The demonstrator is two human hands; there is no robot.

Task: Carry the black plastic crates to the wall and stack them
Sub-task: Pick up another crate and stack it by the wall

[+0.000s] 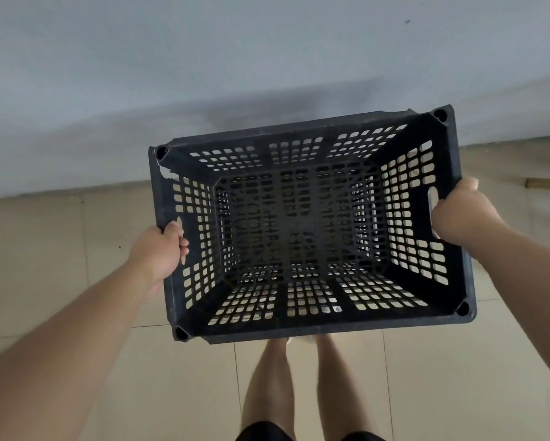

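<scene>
Head cam: my left hand (164, 249) and right hand (461, 211) were each clamped on the black crate (308, 230) between them, wall (203, 74) just ahead. Carrying step, I'd say; next needed lowering it there.

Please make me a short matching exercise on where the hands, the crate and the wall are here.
Things:
1. left hand
2. right hand
3. crate
4. wall

Places or states:
A. empty, held above the tiled floor
B. ahead, past the crate
C. gripping the crate's right handle slot
D. gripping the crate's left rim

Pairs: 1-D, 2-C, 3-A, 4-B
</scene>
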